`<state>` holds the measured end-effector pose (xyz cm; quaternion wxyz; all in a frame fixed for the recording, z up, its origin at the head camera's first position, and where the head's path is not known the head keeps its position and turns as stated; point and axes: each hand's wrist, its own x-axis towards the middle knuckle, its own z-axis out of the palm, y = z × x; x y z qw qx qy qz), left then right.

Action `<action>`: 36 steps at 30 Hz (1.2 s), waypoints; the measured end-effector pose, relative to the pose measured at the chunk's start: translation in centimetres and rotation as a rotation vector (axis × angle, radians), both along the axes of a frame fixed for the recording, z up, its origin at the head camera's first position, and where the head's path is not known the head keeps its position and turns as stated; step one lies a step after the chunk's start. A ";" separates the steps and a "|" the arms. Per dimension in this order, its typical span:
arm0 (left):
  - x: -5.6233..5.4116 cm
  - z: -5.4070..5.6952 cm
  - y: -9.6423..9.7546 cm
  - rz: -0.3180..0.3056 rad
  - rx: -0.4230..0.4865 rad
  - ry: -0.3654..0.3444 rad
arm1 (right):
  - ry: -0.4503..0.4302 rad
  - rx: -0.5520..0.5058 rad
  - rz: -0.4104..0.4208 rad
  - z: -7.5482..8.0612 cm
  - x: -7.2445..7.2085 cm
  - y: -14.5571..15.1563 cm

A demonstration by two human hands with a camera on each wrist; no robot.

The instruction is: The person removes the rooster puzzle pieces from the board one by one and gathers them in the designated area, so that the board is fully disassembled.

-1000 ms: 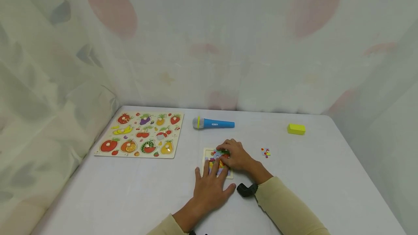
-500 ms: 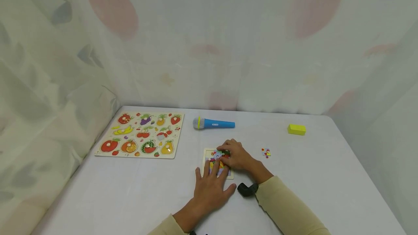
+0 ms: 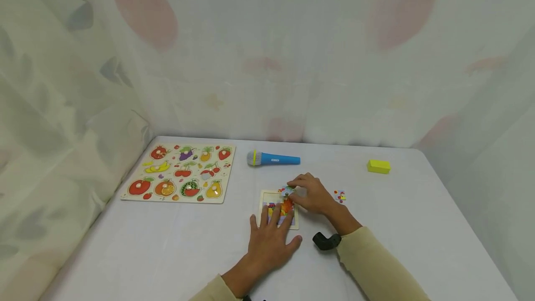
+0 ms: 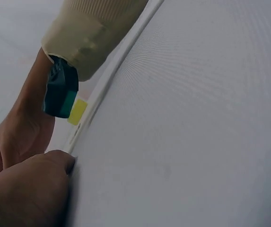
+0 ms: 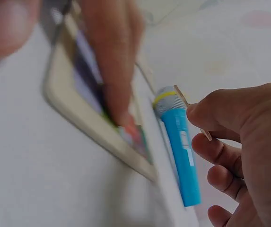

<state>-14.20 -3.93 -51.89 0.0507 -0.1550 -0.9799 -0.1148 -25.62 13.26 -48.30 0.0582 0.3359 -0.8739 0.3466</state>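
Observation:
In the head view my left hand [image 3: 270,244] rests with spread, straight fingers on a small jigsaw puzzle in a pale wooden frame [image 3: 261,203]. Colourful pieces show between those fingers, and part of the frame's upper row is bare. Over the frame's top right, my right hand [image 3: 314,195] pinches a puzzle piece [image 3: 286,191] between thumb and fingers. The right wrist view shows that piece [image 5: 179,93] edge-on, thin and held off the board. Another loose puzzle piece [image 3: 340,196] lies to the right of the right hand.
Behind the puzzle lies a blue toy microphone [image 3: 277,158]. A fruit peg board [image 3: 175,200] sits at the back left, a yellow block [image 3: 378,166] at the back right. Curtains hang behind and beside the white table [image 3: 167,250].
My right hand has moved slightly up and right, lifting the puzzle piece out of the frame's upper row and baring the base there. The left hand has stayed in place.

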 end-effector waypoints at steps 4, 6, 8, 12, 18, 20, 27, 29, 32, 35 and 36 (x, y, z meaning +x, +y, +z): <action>-0.1 -0.1 -0.1 0.006 -0.001 -0.017 | 0.004 -0.067 -0.002 0.7 0.1 1.2; -0.1 -0.1 -0.1 0.006 -0.001 -0.022 | 0.013 -0.096 -0.003 1.2 0.3 1.8; -0.1 -0.2 -0.1 0.006 -0.002 -0.019 | 0.027 -0.118 -0.007 1.6 0.6 2.6; -0.1 -0.3 -0.1 0.008 -0.005 -0.009 | 0.061 -0.133 -0.023 2.5 1.1 4.0; 0.0 -0.4 0.0 0.011 -0.002 -0.017 | 0.077 -0.156 -0.034 3.3 1.9 5.9; 0.0 -0.4 0.0 0.011 0.000 -0.020 | 0.081 -0.166 -0.039 3.6 2.1 6.5; 0.1 -0.3 -0.1 0.000 0.018 -0.035 | 0.158 -0.187 -0.077 4.0 2.9 9.1; 0.1 -0.3 -0.1 0.001 0.019 -0.032 | 0.168 -0.190 -0.094 4.0 3.0 9.8; 0.1 -0.3 -0.1 0.000 0.023 -0.023 | 0.172 -0.193 -0.120 4.0 3.3 11.0; 0.0 -0.2 -0.1 -0.001 0.029 -0.023 | 0.170 -0.180 -0.157 3.8 3.5 12.1; 0.0 -0.2 -0.1 -0.001 0.031 -0.025 | 0.170 -0.174 -0.170 3.7 3.6 12.5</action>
